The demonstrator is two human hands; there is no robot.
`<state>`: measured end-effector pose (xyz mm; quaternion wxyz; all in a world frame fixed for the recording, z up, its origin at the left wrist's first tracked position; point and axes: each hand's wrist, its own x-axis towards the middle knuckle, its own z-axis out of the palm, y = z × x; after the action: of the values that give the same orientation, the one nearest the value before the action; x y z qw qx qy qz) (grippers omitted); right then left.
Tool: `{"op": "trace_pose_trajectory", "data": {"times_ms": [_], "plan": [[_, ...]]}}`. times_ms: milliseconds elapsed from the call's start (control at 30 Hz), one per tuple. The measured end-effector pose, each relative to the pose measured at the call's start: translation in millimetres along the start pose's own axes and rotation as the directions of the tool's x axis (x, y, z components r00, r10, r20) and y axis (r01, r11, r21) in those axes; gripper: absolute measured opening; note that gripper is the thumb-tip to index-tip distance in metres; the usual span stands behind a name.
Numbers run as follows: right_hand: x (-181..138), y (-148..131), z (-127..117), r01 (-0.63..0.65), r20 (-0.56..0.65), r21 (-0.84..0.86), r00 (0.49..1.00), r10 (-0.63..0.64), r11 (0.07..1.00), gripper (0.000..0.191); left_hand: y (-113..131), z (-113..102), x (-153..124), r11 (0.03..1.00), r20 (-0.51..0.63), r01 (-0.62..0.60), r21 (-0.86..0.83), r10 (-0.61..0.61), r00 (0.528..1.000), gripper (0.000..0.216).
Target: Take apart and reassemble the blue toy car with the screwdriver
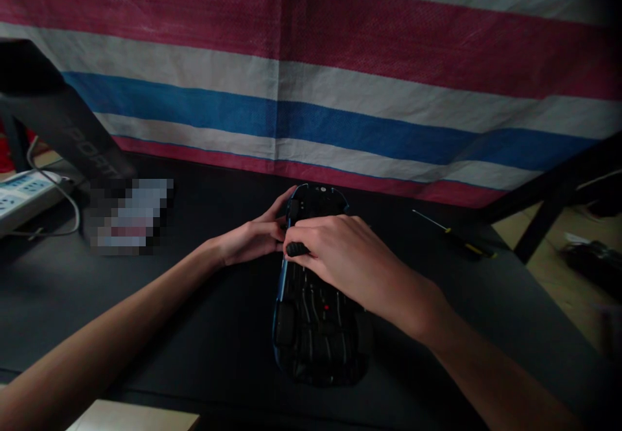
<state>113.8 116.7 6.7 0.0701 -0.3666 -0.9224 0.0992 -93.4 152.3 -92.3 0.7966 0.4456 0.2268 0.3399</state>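
Observation:
A blue toy car (315,327) lies upside down on the black table (204,327), its black underside and wheels facing up. My left hand (255,236) grips the car's left side near the front, fingers curled round the edge. My right hand (340,253) rests on top of the underside, fingers closed on a small black wheel or part (296,249) at the car's left front.
A yellow-and-black screwdriver (454,235) lies on the table to the right. A white power strip (24,198) with a cable sits at the far left beside a dark stand (72,133). A striped tarp (340,81) hangs behind. A pale board (136,417) shows at the near edge.

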Motion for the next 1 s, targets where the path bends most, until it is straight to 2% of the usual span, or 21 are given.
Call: {"op": "trace_pose_trajectory", "data": {"times_ms": [167,333,600,700,1000], "plan": [[-2,1,4,0.036,0.007,0.002,0.999,-0.036,0.999,0.011,-2,-2,-1,1.000,0.016,-0.021,-0.001,0.021,1.000,0.108],[-1,6,-3,0.071,0.005,0.111,0.997,-0.072,0.991,0.013,-4,-4,-1,0.999,-0.010,-0.026,-0.030,0.025,1.000,0.106],[4,10,-9,0.092,-0.033,0.310,0.996,-0.086,0.946,0.003,0,1,-1,0.999,-0.023,-0.018,-0.030,0.017,1.000,0.105],[6,11,-7,0.122,-0.062,0.315,0.992,-0.108,0.941,0.005,2,3,-2,1.000,-0.014,-0.011,-0.023,0.011,1.000,0.106],[7,11,2,0.120,-0.046,0.287,0.993,-0.111,0.950,0.005,1,3,-2,1.000,-0.036,-0.005,-0.027,0.004,0.999,0.110]]}}
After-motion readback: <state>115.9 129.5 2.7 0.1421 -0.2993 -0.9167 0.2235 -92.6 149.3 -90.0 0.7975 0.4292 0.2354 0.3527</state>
